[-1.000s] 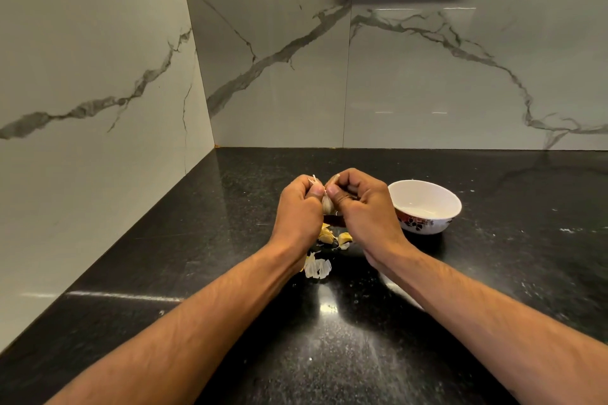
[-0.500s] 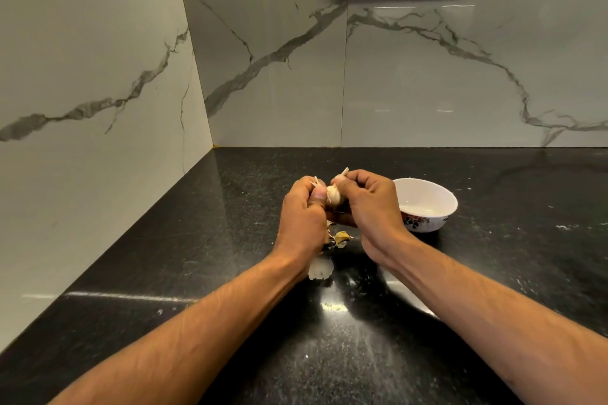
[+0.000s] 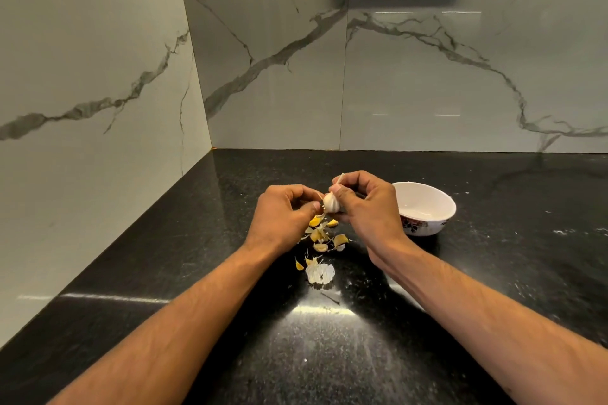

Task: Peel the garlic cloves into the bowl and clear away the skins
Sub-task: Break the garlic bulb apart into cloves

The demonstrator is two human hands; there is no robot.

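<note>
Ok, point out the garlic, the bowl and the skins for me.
garlic (image 3: 331, 202), head view, pale side showing between the hands.
bowl (image 3: 442, 207), head view, right rim.
skins (image 3: 319, 272), head view, white papery piece on the counter.

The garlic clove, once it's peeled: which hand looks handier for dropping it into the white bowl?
Probably the right hand: it holds the garlic clove, and the bowl sits just beside it.

The light is dim and warm, with a hard glare streak on the counter (image 3: 210, 371) below the arms and faint reflections on the wall (image 3: 427, 76). Wide-angle bending curves the edges; focus is fairly sharp, shadows soft
</note>
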